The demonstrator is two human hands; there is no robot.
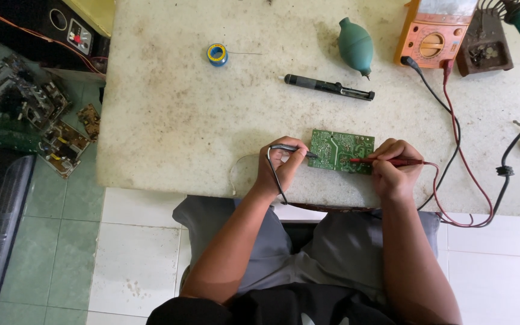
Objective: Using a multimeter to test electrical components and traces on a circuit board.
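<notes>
Left hand (282,164) pinching black probe (293,148), right hand (394,167) pinching red probe (386,160) — tips on green circuit board (339,150)

The table (182,120) top looks like pale stone or concrete, matt, rough and stained with brown speckles. The circuit board (340,150) is green with a slight gloss and fine pale traces. The black probe (290,148) at its 9 o'clock and the red probe (386,161) at its 3 o'clock look like smooth plastic, their leads rubbery. At the board's 12 o'clock, the desoldering pump (328,87) is dark plastic with a dull sheen. The blower bulb (355,46) is matt green rubber. The meter (436,33) at 1 o'clock has an orange plastic case, faintly glossy. The solder spool (216,54) is blue plastic. The floor (133,259) is smooth glazed tile.
</notes>
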